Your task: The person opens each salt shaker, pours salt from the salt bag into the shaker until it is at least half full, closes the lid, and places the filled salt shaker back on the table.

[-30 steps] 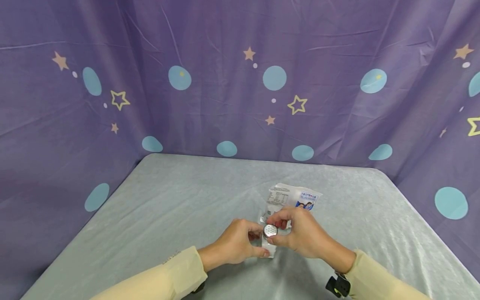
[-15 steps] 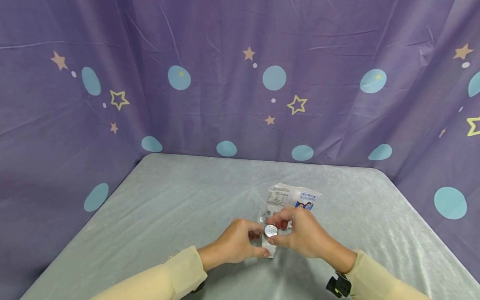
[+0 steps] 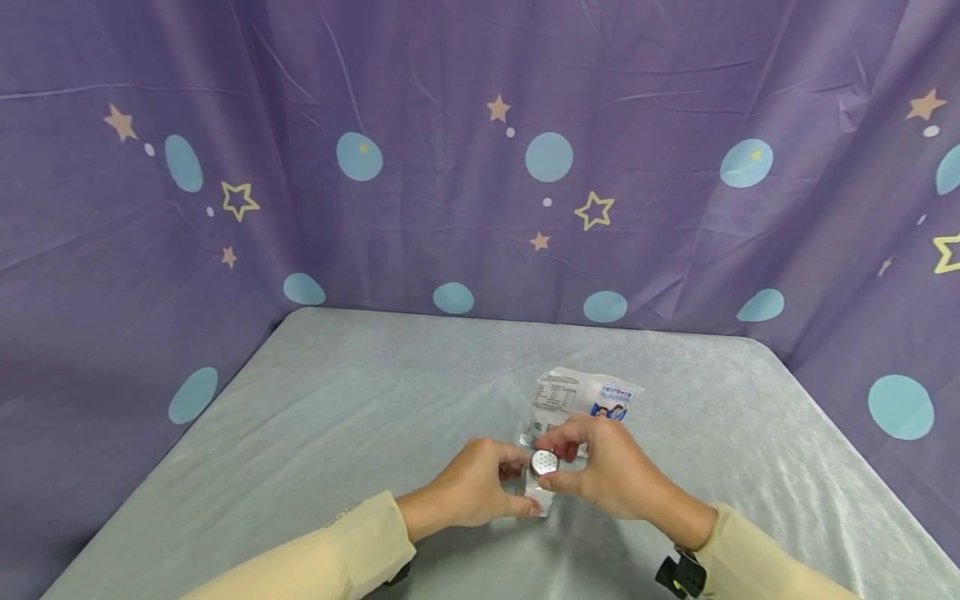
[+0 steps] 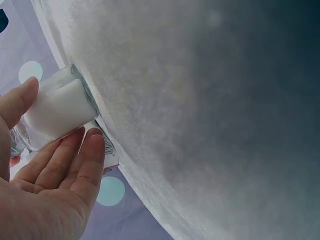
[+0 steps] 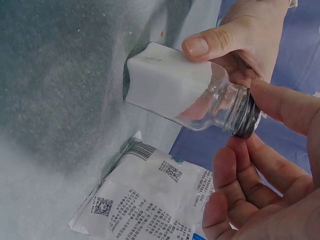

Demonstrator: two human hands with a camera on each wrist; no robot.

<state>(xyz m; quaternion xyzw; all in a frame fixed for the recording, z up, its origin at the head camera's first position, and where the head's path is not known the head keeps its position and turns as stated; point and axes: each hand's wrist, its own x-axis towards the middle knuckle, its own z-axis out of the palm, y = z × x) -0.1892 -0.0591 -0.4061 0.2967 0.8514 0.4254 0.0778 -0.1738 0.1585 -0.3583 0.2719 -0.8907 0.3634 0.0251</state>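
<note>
A square clear glass shaker [image 5: 167, 82], largely filled with white powder, stands upright on the table in front of the person. Its dark-rimmed metal lid [image 5: 246, 117] sits at the neck, and the head view shows the lid's perforated top [image 3: 544, 462]. The left hand [image 3: 476, 490] holds the glass body, thumb on one side and fingers on the other, as the left wrist view also shows. From the right, the other hand [image 3: 603, 467] pinches the lid between thumb and fingers. Whether the lid is fully seated cannot be told.
Just behind the shaker stands a white printed packet [image 5: 150, 195] with codes and a blue picture. A pale grey-blue cloth covers the table [image 3: 360, 375]. Purple curtains [image 3: 450, 167] with stars and dots enclose the back and sides.
The lid and the right hand have shifted very slightly to the right. The left hand keeps its grip on the shaker, and the packet has not moved.
</note>
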